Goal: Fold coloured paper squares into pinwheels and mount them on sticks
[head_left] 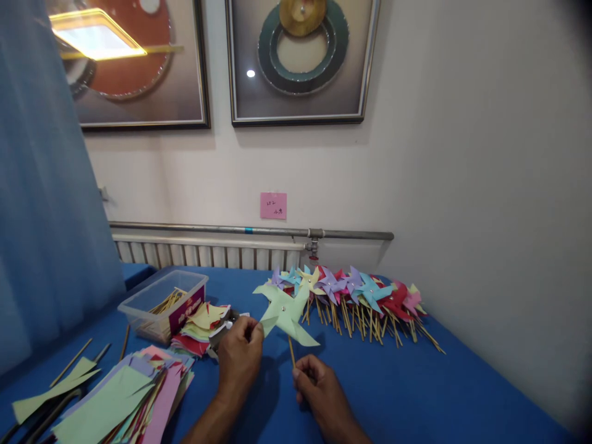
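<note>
A pale green paper pinwheel [282,310] on a thin wooden stick [291,353] stands upright in front of me, with a small shiny pin at its centre. My right hand [321,391] is closed around the lower part of the stick. At the pinwheel's lower left blade, my left hand [240,354] has its fingers curled in a pinch that meets the blade's edge. Just behind the left hand lies a small open box [222,330], partly hidden, beside a pile of cut coloured paper [201,324].
Finished pinwheels [356,293] lie in a row at the back right of the blue table [416,394]. A clear plastic tub [161,302] holds wooden sticks. Stacked paper sheets [115,394] and scissors-like dark handles [55,413] are front left. A blue curtain [50,185] hangs left; a radiator [208,250] is behind.
</note>
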The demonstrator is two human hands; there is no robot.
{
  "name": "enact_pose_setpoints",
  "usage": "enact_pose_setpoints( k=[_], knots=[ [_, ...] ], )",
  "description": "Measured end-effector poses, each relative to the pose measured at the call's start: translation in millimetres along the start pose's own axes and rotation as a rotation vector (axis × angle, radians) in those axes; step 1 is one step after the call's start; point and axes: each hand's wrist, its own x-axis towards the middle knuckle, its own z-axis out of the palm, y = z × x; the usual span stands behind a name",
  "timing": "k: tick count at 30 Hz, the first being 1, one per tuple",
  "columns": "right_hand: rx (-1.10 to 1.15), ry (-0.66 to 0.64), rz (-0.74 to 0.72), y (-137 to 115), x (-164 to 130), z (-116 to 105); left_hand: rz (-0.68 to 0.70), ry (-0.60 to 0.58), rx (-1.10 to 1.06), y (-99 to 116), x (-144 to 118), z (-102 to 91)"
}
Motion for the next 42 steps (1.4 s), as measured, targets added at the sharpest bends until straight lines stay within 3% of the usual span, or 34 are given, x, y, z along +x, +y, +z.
enact_pose_setpoints(
  k=[7,14,18,28,31,36,42],
  knots=[
    [-0.010,0.016,-0.011,-2,0,-1,0.055,0.015,0.079,-1,3,-3.4],
    [-0.004,0.026,-0.003,-5,0,-2,-0.179,-0.191,-0.231,-5,-3,9.6],
    [-0.013,0.021,-0.002,-5,-1,-2,-0.320,-0.180,-0.340,-10,0,12.0],
    [0.017,-0.004,-0.002,-9,-2,1,-0.323,-0.080,-0.371,-12,13,1.8],
    [-0.018,0.054,-0.020,-9,0,-2,-0.367,-0.088,-0.381,-8,3,7.3],
    [-0.025,0.047,-0.050,-4,2,-2,-0.278,-0.292,-0.377,2,-28,27.7],
    [0.006,0.043,-0.063,1,2,1,-0.264,-0.296,-0.278,6,-43,35.9]
  ],
)
